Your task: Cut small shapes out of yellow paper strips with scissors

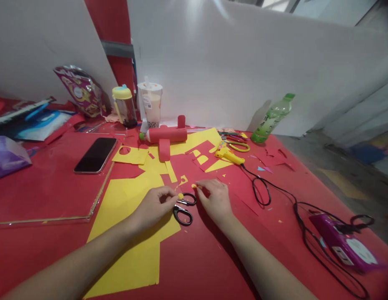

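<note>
My left hand (158,203) pinches a small round yellow paper disc (180,196) between thumb and fingertip. A second small yellow paper piece (194,186) is at the fingertips of my right hand (215,199), which are closed on it. Black-handled scissors (187,217) lie between the hands, their blades partly hidden by my left hand. Large yellow paper sheets (125,241) lie under and beside my left forearm. Beyond the hands, a bottle wrapped in red paper (168,135) lies on its side with red paper strips sticking out.
A yellow glue gun (229,155) trails a black cable to a purple power strip (346,246) at right. Yellow-handled scissors (239,146), a green bottle (271,120), a milk tea cup (151,104), a yellow-lidded bottle (124,106) and a phone (96,155) stand or lie around. Paper scraps are scattered.
</note>
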Available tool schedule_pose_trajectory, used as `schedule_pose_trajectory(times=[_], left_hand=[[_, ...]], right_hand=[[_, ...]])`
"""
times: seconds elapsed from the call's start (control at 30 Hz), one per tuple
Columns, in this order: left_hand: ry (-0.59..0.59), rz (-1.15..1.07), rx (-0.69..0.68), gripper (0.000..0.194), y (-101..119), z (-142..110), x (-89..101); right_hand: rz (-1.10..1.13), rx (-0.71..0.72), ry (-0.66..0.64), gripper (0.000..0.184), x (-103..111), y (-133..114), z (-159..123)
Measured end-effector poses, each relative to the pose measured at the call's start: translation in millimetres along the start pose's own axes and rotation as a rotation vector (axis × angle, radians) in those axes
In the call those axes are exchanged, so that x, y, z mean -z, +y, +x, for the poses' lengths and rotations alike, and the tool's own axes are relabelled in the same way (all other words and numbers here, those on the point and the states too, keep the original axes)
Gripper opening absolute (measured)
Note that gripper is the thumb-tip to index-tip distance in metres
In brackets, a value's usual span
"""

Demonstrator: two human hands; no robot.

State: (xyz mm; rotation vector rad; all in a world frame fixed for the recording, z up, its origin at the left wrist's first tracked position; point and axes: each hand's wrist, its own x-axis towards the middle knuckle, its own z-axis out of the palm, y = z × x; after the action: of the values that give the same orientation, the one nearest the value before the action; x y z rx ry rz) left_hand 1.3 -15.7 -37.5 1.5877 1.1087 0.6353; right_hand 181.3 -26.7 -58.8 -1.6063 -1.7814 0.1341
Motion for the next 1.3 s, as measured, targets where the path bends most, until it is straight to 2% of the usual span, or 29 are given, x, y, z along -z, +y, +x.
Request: schedule_pose_trajectory(times=[0.2, 0.3, 0.37, 0.43, 0.57, 0.73, 0.83, 0.93, 1.13, 1.2, 1.3], left_hand=[[0.036, 0.004, -0.042, 0.019, -3, -1, -2.7], [0.073, 0.107, -0.098, 0.018, -3, 1, -0.2], [0.140, 0.181, -0.123, 0.018, -3, 3, 5.3], [0.226, 0.217, -0.134, 0.017, -3, 7, 14.1], [0.373, 0.289, -0.124, 0.015, -6, 16, 34.4], [0.425, 0.253, -0.098, 0.015, -12, 19, 44.4], [0.414, 0.276, -0.098, 0.016, -14, 19, 43.3], [0.416, 0.329, -0.121, 0.017, -14, 18, 43.0], [0.418, 0.427, -0.322, 0.015, -13, 17, 44.6], [0.343, 0.463, -0.395, 0.015, -12, 15, 44.5], [0.132, 0.555, -0.473, 0.014, -11, 13, 44.2]], right_hand=[[0.029, 0.080, -0.083, 0.011, 1, -14, -8], [0.029, 0.178, -0.266, 0.010, 3, -23, -12], [0.012, 0.228, -0.378, 0.015, 5, -26, -15], [-0.004, 0.256, -0.431, 0.018, 5, -28, -16], [-0.006, 0.259, -0.451, 0.018, 5, -28, -17], [-0.006, 0.249, -0.426, 0.015, 2, -27, -17], [-0.052, 0.274, -0.393, 0.009, 0, -26, -17], [-0.062, 0.235, -0.368, 0.010, 0, -25, -16], [-0.077, 0.080, -0.306, 0.009, 2, -27, -15], [-0.121, 0.007, -0.273, 0.007, 4, -27, -14], [-0.204, -0.060, -0.256, 0.006, 6, -26, -14]])
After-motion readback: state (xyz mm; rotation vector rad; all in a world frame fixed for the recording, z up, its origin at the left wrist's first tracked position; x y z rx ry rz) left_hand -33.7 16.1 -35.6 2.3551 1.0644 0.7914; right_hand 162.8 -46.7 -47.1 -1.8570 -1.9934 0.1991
